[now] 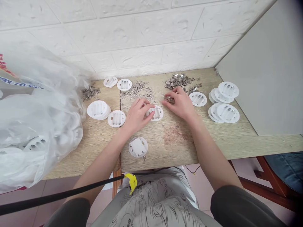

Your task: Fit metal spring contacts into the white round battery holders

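My left hand [137, 114] rests on the wooden table [213, 138], its fingers curled on the left rim of a round white plastic battery holder [158, 113]. My right hand [180, 103] lies just right of that holder, fingertips pinched on small metal contact pieces [169, 99]. Behind my hands lie two heaps of small shiny metal parts, one in the middle [138, 90] and one further right [178, 80]. Another white holder [138, 147] lies face down near the table's front edge.
Stacked white holders [224, 101] sit at the right by a grey panel [267, 72]. More holders [98, 109] lie left and at the back [118, 83]. A large clear plastic bag [35, 119] of holders fills the left. A black cable [59, 195] crosses my lap.
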Available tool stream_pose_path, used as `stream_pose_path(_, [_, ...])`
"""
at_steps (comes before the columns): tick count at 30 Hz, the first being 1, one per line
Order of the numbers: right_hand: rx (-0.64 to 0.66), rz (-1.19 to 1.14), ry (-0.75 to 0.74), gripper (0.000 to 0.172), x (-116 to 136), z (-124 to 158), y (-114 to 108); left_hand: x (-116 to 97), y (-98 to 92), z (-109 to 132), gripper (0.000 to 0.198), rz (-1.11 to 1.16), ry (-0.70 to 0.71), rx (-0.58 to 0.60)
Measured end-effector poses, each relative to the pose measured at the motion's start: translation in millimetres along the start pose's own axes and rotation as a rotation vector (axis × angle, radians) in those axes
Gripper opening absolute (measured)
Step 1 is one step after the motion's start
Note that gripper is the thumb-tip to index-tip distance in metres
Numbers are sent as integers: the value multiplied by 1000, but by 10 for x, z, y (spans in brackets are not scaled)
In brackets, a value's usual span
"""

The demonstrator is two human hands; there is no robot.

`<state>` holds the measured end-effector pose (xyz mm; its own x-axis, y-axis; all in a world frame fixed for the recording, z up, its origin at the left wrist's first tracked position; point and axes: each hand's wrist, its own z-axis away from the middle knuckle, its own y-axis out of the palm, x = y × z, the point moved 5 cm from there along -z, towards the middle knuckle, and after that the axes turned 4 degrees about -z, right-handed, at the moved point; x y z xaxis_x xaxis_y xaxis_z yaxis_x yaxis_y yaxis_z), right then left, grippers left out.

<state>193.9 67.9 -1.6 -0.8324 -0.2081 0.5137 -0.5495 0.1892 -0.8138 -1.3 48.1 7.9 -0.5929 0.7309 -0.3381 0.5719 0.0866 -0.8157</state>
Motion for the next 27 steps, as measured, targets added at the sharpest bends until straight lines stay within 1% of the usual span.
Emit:
stream_pose_path(3, [22,-14,-17,24,-2,-10,22,29,40,14,28,-30,-53,59])
stream_pose_path(7, [6,-36,-21,22,-22,-33,28,53,82,22,32,-28,-97,115])
stream_pose_path(13, [-117,-23,17,20,-103,-42,-4,86,91,17,32,-15,-119,105])
stream_pose_path(19, [-119,-21,50,20,-171,-53,20,61,78,9,29,4,-103,98])
stream_pose_path(24, [-105,-50,69,29,-189,-55,24,40,76,11,28,42,-89,80])
stream_pose_path(27, [-109,-60,66,30,-191,-54,19,32,86,15,29,75,-95,91])
